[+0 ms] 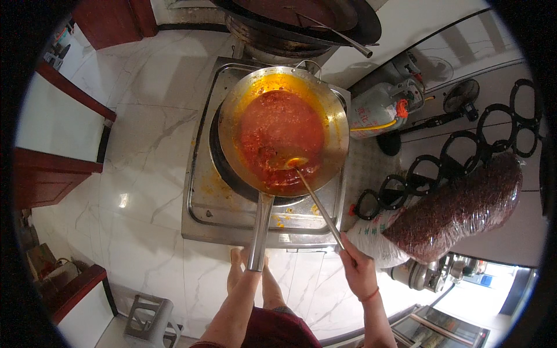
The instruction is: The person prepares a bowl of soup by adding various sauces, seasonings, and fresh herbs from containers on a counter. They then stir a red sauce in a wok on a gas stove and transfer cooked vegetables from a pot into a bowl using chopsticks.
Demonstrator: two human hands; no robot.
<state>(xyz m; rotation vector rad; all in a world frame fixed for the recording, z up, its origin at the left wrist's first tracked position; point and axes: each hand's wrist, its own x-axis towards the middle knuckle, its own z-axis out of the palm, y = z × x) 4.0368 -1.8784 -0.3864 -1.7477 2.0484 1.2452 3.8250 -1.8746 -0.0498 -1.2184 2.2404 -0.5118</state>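
My right hand grips the long metal handle of a ladle. The ladle's bowl dips into red, oily sauce near the front of a steel wok. Yellow-orange oil coats the wok's far inner wall. The wok sits on a steel gas stove, its straight tubular handle pointing towards me. My left forearm reaches up to the end of that handle. My left hand is mostly hidden behind the handle, so its grip cannot be made out.
Beyond the stove stands a large dark wok with a metal-handled utensil across it. To the right are a gas cylinder with a yellow hose, a fan, and a clear bag of dark red contents. A grey stool stands lower left.
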